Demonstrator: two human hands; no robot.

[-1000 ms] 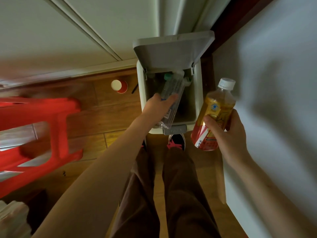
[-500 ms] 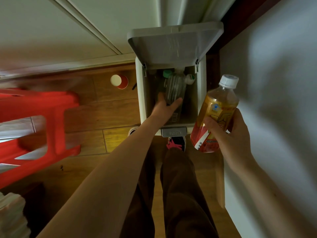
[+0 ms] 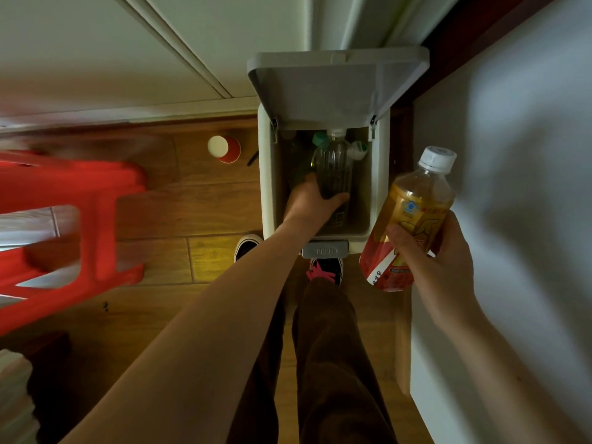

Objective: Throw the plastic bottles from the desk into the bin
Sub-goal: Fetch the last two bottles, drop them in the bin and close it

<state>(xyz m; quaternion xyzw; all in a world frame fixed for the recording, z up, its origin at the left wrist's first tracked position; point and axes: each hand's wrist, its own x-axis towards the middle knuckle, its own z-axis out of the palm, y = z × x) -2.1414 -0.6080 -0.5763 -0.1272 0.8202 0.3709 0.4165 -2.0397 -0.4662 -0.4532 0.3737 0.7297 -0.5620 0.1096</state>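
A pale grey bin [image 3: 381,187] is seen at the upper centre of the frame, its hinged lid [image 3: 333,88] raised towards the top of the frame and a grey tab marked PUSH [image 3: 325,250] set on its near rim. A clear bottle [image 3: 333,165] with a white cap is held low inside it, cap pointing to the top of the frame. Other bottle caps, one green, are glimpsed beside it. An amber tea bottle [image 3: 413,216] with a white cap and red-and-yellow label is held nearly upright at centre right, outside the bin
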